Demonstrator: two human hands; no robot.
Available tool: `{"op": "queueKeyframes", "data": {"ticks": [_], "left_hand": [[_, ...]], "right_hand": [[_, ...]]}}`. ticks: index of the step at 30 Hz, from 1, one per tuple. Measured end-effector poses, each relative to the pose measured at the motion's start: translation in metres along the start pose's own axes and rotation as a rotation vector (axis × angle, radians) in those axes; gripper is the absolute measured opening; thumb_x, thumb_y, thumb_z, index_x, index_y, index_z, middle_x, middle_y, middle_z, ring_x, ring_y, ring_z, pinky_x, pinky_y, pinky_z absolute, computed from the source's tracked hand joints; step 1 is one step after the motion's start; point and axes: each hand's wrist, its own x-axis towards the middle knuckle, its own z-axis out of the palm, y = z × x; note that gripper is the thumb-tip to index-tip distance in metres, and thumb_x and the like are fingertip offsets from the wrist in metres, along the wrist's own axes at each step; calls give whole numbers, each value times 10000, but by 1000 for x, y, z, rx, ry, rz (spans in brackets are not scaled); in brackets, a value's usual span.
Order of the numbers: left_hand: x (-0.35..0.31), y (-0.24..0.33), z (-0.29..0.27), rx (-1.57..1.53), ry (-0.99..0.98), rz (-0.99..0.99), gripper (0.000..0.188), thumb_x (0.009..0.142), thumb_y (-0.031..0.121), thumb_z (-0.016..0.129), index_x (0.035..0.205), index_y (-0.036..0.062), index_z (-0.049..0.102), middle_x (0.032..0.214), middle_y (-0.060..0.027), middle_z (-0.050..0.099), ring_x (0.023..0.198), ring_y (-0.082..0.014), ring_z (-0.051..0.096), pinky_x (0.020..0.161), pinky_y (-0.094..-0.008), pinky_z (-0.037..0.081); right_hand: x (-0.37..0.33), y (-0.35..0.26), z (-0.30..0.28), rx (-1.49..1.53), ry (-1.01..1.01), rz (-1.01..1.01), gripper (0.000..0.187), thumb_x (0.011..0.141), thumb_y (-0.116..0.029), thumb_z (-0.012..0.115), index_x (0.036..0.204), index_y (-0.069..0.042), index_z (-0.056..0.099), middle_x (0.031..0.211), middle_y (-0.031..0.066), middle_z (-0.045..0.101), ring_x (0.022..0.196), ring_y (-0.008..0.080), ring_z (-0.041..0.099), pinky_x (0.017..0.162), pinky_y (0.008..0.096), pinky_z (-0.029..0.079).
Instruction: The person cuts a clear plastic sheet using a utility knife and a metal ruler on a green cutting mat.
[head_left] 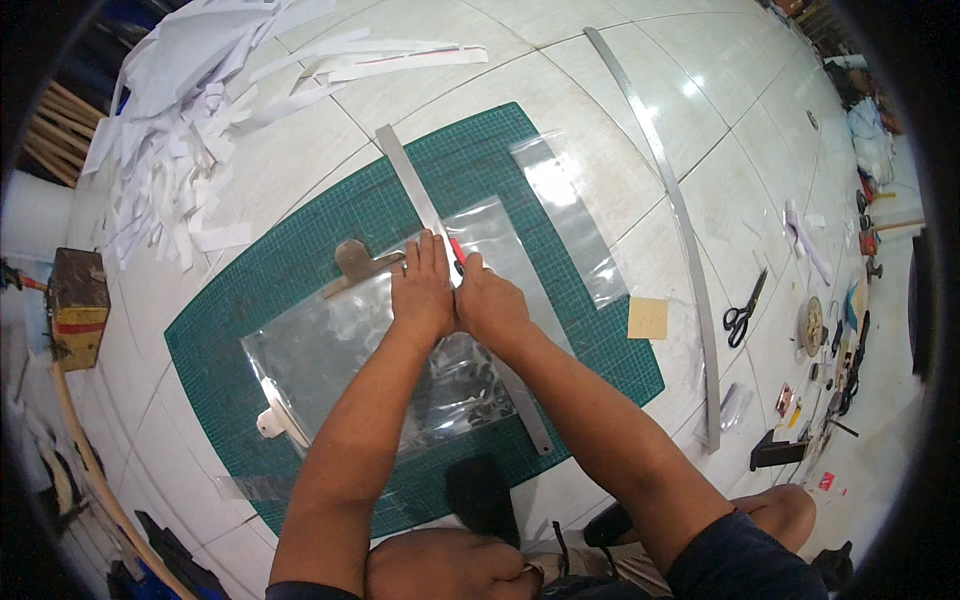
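Observation:
My left hand (424, 295) lies flat with fingers stretched forward, pressing along a steel ruler (408, 172). The ruler runs slantwise across clear plastic sheeting (340, 335) on a green cutting mat (225, 310). Against the ruler's right side, my right hand (492, 308) is closed around a red cutter knife (457, 250); its blade is too small to make out. Two metal clips grip the sheeting: one clip (358, 262) at its far edge, another clip (272, 424) at its left edge. To the right, a cut strip of clear plastic (568, 218) rests on the mat.
A yellow paper square (647, 318) sits at the mat's right edge. Beyond it are a long metal bar (690, 260) and black scissors (742, 312) on the tiles. White paper scraps (190, 140) are heaped at far left, near a worn box (80, 305). Small tools line the right.

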Motion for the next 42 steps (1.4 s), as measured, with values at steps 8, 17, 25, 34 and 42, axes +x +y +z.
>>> {"op": "queueKeyframes", "data": {"ticks": [8,17,25,34,42], "left_hand": [[2,-4,7,0,43,13,1160,629,352,853,1541,-5,230,1613,-191,242,1465,-374,289,1119,-531,347],[0,-2,-3,-4,-23,12,1124,648,316,836,1541,-6,233,1612,-197,239,1462,-378,293,1115,-530,349],[1,-7,11,38,85,31,1138,647,316,843,1544,-9,223,1613,-199,237,1467,-379,283,1125,-529,338],[4,-2,5,155,15,-2,1357,545,604,882,1549,-17,214,1612,-169,257,1469,-347,286,1120,-508,326],[-2,8,-25,10,-142,-40,1510,448,676,888,1567,-23,153,1636,-189,190,1493,-356,233,1153,-510,297]], "right_hand": [[1,-1,2,17,7,9,239,934,-184,490,1060,12,437,944,309,675,867,486,682,784,557,537],[1,-5,2,23,45,-17,233,928,-159,487,1061,27,441,931,318,674,861,478,686,785,537,545],[4,-14,-7,-18,-40,57,227,972,-184,453,1075,17,471,982,287,679,925,450,683,821,529,537],[-8,-1,-27,-24,-168,8,301,939,-188,515,1147,21,454,972,294,690,939,457,680,796,546,530],[-163,39,-50,-90,-438,271,241,974,-178,476,1147,-16,429,924,303,680,865,469,683,760,580,524]]}}
